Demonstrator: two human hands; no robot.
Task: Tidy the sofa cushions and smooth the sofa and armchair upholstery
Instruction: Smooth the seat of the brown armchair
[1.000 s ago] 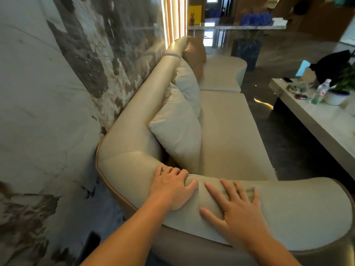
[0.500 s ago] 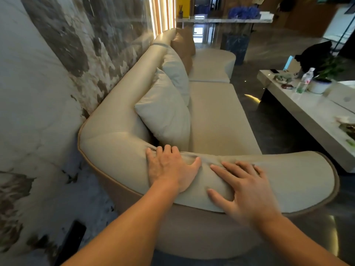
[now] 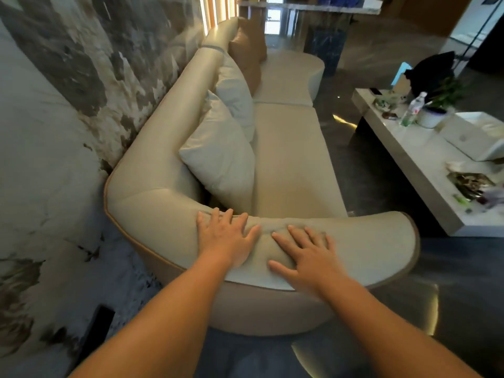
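While both palms lie flat on the near armrest (image 3: 354, 241), smoothing step looks to be in hand, cushions seemingly not yet dealt w/.

Going L to R:
- Wall (image 3: 54, 132) along sofa's back, marbled, just beside backrest.
- Sofa (image 3: 289, 159) runs away from viewer; curved corner nearest, seat bare.
- Pale cushion (image 3: 221, 162) leans in corner vs backrest, tilted; 2nd pale cushion (image 3: 237, 99) behind it, tan cushion (image 3: 248, 58) farther on.
- Left hand (image 3: 226, 241) flat on armrest, fingers spread, tips at inner edge near cushion. Nothing gripped.
- Crease (image 3: 264, 236) betw. the two hands, fabric slightly bunched.
- Right hand (image 3: 305, 255) flat just beside it, fingers spread, thumb out. Nothing gripped.
- Table (image 3: 425, 186) well apart at R, w/ bottle (image 3: 411, 109), plant and clutter.

Next move, prob.: sweep palms apart along armrest, firm even pressure, to push bunching out; then to cushions. Armchair not in view.
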